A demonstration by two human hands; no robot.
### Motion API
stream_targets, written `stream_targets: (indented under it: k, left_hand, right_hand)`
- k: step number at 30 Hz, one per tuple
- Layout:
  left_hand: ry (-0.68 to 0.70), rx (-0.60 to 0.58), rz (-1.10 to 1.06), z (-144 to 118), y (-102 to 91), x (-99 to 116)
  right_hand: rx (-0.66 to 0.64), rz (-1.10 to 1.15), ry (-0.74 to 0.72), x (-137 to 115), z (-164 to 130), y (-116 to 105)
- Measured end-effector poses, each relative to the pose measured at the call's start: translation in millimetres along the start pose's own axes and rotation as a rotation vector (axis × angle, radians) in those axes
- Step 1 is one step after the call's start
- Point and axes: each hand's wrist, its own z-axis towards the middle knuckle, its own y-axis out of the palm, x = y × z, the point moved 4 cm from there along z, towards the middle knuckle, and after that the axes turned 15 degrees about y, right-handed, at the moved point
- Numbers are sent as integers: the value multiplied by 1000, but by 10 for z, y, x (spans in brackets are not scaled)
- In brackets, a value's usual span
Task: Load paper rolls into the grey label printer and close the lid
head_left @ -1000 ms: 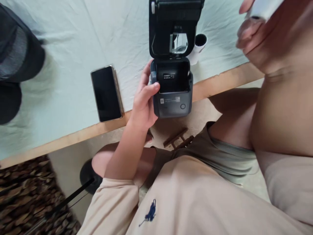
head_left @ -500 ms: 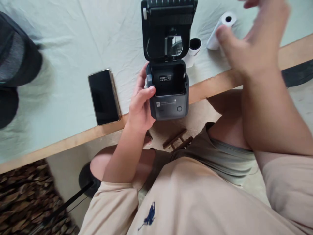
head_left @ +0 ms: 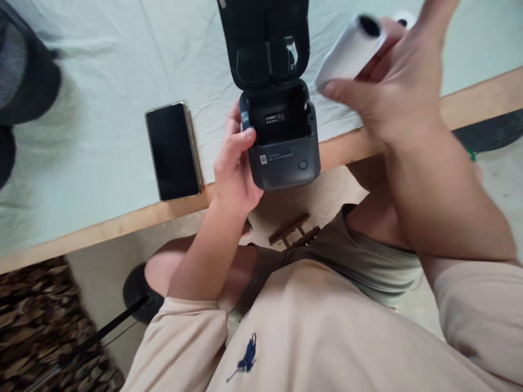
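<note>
At the wooden table edge [head_left: 122,224], your left hand [head_left: 237,169] keeps its hold on the dark grey device [head_left: 284,169], thumb over the left rim, lid [head_left: 261,43] swung up. Your right hand [head_left: 404,92] is what changed: half a second ago it carried no roll; now thumb and fingers grasp a white roll [head_left: 347,57], tilted, wide dark core facing up, just right of the lid. That roll stood behind the device before. Second roll [head_left: 408,18], earlier in plainer view, now mostly hidden behind your right hand. Phone [head_left: 174,152] unmoved on the pale cloth [head_left: 102,141].
</note>
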Motion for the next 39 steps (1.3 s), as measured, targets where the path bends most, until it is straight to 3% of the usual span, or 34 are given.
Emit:
stream_targets:
  k: [4,5,7,9,13,15,18,21,24,28,32,34,37,39]
  left_hand:
    - [23,36,-60,4,-16,9]
    - [24,45,-62,3,-22,7]
    - [25,48,-37,-1,-30,-3]
    - [31,36,-20,-6,-24,-11]
    - [47,31,-11,-13,-4,-14]
    - [49,41,2,-18,-4,-17]
    - [50,18,-21,-33,3,-33]
    - [57,-8,-46,-56,14,-46]
    - [60,-11,-50,-70,21,-44]
    - [67,-24,-66,-48,7,-41]
    - [64,-44,-79,-27,-41,-62]
    - [60,-35,-23,-35,-74,-72]
    - [57,-64,49,-56,-104,-81]
    - [49,-91,76,-64,-116,-89]
  right_hand:
    - [-114,572,165,2,22,30]
    - [-176,629,233,-4,13,70]
    - [-179,637,272,-35,-15,95]
    - [-94,503,164,-94,-52,60]
    - [54,-80,-317,-319,-202,2]
    - [103,-305,-444,-420,-285,13]
    - [118,-491,-438,-549,-358,78]
    - [34,-773,-340,-590,-361,210]
    - [-19,-880,-322,-565,-346,290]
    - [85,-851,-416,-545,-395,271]
    - [-85,-724,-571,-579,-559,253]
    - [-98,-577,-518,-593,-582,193]
    - [149,-293,-356,-544,-484,44]
    - [163,-90,-207,-421,-341,29]
